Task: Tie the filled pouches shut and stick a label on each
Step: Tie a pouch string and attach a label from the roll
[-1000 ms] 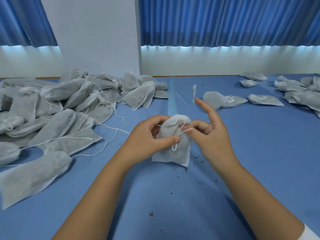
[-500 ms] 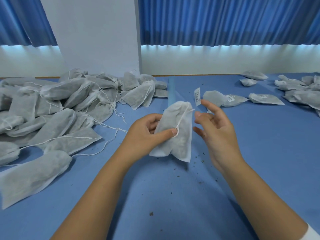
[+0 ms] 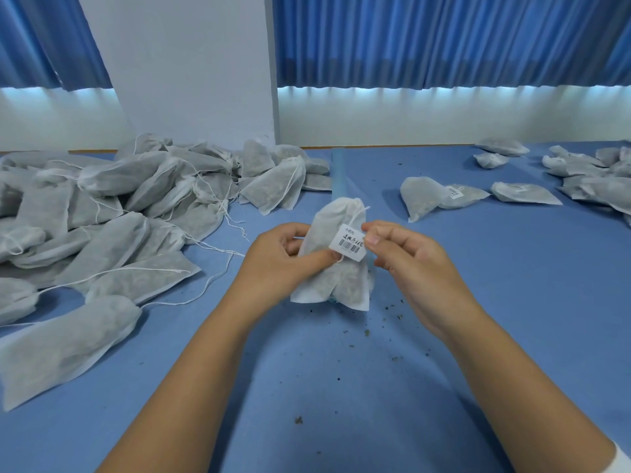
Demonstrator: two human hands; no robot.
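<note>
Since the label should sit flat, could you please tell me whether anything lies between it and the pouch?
Possibly the drawstring: it runs down from the pouch neck and seems to pass behind the label, which the right hand pinches. The left hand holds the pouch.

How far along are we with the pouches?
Done: some labelled pouches lie on the right. In hand: the left hand holds a pouch with its top drawn shut, and the right hand pinches a label against it. Left: the big pile on the left, strings loose, no labels visible.
</note>
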